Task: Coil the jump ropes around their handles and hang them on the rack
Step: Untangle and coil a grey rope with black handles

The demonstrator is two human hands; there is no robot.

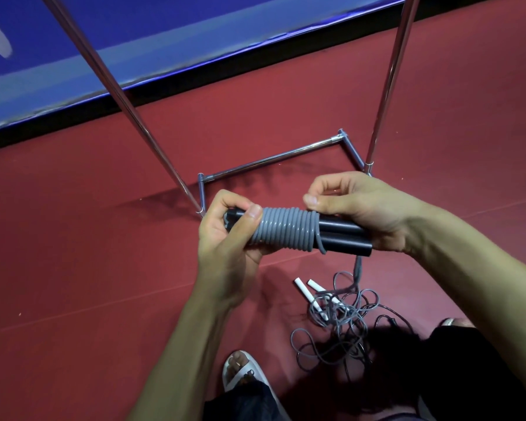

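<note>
Grey coils of jump rope (283, 230) wrap tightly round two black handles (343, 235), held side by side above the red floor (104, 253). The left hand (225, 238) grips the bundle's left end, thumb on the coils. The right hand (356, 205) pinches the rope at its last turn. A chrome rack (274, 159) stands beyond, and tangled ropes (340, 317) lie below.

2 rack poles (128, 107) cut at top, handles (340, 232) part-hidden in L hand (225, 241)
</note>
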